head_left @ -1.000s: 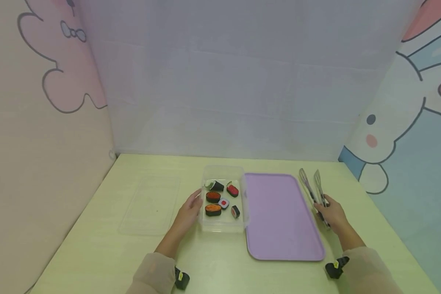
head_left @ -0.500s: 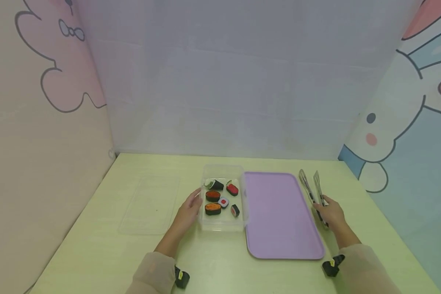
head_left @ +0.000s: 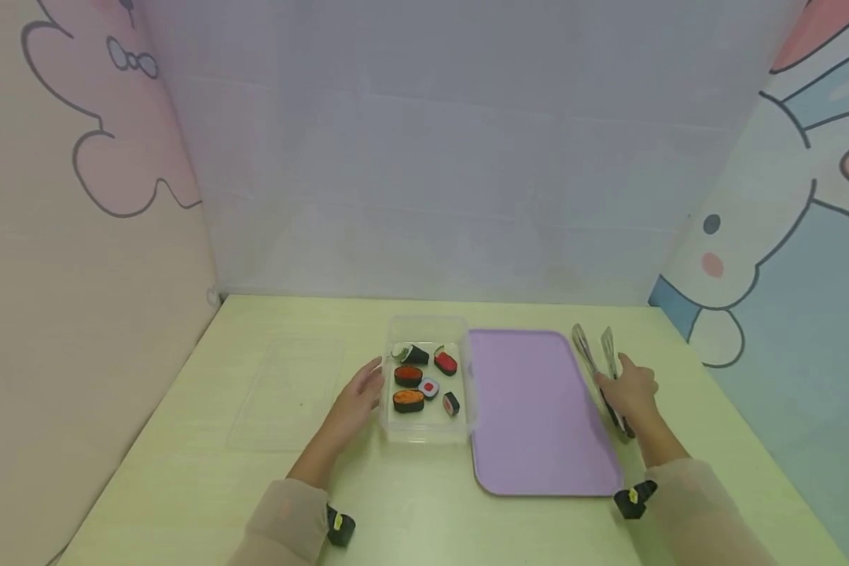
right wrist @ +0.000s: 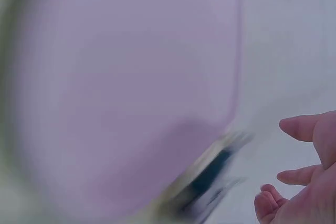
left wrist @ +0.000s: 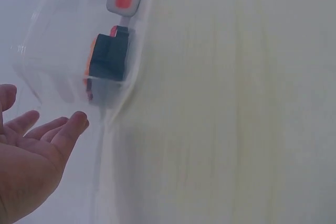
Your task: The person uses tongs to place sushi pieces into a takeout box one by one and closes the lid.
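Note:
A clear plastic container (head_left: 431,427) holds several toy sushi pieces, among them an orange-topped one (head_left: 408,402), a red-topped one (head_left: 408,376) and a white roll with a red centre (head_left: 428,387). Beside its left wall is my left hand (head_left: 357,397); in the left wrist view the fingers (left wrist: 68,132) are spread, with a small gap to the container (left wrist: 52,56). Metal tongs (head_left: 586,350) with dark grips lie along the right side of the purple tray (head_left: 538,409). Over them hovers my right hand (head_left: 633,391), holding nothing; the right wrist view shows its thumb and index finger apart, beside the blurred tongs (right wrist: 210,174).
On the left of the pale yellow table (head_left: 184,472) lies a flat transparent lid (head_left: 290,393). The tray stands against the container's right side. Cloth walls with cartoon drawings enclose the table at the back and sides.
My right hand has let go of the tongs and lifted slightly, its fingers loosening; the tongs stay where they lay. My left hand has drawn slightly left, away from the container.

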Tool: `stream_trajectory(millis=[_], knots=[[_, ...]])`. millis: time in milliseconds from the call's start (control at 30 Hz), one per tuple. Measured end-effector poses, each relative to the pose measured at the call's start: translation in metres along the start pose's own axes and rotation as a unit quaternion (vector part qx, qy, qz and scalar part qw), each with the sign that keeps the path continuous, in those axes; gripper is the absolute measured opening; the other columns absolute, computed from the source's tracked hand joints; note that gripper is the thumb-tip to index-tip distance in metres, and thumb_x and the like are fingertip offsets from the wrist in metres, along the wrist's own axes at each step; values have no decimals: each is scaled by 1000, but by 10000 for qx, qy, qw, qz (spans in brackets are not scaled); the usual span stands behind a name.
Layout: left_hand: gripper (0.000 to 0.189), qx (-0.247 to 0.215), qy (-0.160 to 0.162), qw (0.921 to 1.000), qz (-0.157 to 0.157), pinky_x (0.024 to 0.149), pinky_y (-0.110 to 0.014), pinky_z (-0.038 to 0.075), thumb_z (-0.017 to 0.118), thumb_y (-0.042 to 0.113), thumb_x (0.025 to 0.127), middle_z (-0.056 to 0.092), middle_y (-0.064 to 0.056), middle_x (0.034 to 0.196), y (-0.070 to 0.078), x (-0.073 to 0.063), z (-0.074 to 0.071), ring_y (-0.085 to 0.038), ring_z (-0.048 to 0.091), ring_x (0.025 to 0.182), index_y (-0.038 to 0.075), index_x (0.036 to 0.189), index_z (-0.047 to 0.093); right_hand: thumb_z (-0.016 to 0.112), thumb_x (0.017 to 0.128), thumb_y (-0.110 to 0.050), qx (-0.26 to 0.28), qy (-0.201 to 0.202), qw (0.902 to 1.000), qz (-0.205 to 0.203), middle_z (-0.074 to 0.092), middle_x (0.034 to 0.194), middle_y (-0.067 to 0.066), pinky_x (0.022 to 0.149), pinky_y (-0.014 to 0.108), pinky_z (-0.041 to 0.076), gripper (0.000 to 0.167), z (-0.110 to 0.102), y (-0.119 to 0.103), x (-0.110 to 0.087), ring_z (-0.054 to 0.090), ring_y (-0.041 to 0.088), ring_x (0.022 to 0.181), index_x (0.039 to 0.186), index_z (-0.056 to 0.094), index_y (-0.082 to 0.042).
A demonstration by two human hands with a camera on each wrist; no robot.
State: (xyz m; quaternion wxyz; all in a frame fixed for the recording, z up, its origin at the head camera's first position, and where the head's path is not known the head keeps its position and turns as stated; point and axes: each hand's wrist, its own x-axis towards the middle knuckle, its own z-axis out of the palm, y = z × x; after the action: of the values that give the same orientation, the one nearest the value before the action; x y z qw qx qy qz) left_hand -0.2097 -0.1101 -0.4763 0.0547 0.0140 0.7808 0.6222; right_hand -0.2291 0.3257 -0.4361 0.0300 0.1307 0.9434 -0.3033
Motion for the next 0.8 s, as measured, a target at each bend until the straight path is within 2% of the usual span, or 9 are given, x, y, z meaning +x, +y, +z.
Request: stream_trajectory(millis=[67,167,333,500,800], knots=[[48,-73,-49,9999,84,103,-48,41,42,22,107,36,-22,150,1,1,-9,-38,40,133,8,152,32,51,99,-27,159,69,9995,-263,21,134,49,95,71,33,71,-1,-24,-4,21,66,122,148,16,11],[51,82,-148,9997,193,105,-49,38,41,25,107,32,-22,152,2,0,-25,-40,39,133,8,153,28,52,100,-25,512,12,9967,-630,23,140,44,100,69,30,70,2,-60,-11,22,62,128,150,17,8],[56,391,-250,9988,143,107,-56,32,39,31,107,28,-22,154,0,-4,-53,-44,38,132,8,155,20,55,100,-20,1163,-166,9886,-944,31,142,35,102,57,37,67,21,-106,-19,32,48,131,152,20,3],[59,684,-48,9976,-80,108,-59,27,38,35,107,26,-21,155,0,-9,-82,-44,29,138,9,155,18,58,98,-18,1533,-266,9809,-1168,37,137,30,100,53,41,65,46,-149,-27,38,42,128,152,26,0],[66,1304,341,9898,-450,108,-64,23,34,40,106,17,-27,156,-8,-18,-133,-47,18,140,2,155,10,63,96,-20,1926,-663,9660,-1591,46,135,21,96,48,46,63,90,-224,-61,46,35,123,152,33,-8]])
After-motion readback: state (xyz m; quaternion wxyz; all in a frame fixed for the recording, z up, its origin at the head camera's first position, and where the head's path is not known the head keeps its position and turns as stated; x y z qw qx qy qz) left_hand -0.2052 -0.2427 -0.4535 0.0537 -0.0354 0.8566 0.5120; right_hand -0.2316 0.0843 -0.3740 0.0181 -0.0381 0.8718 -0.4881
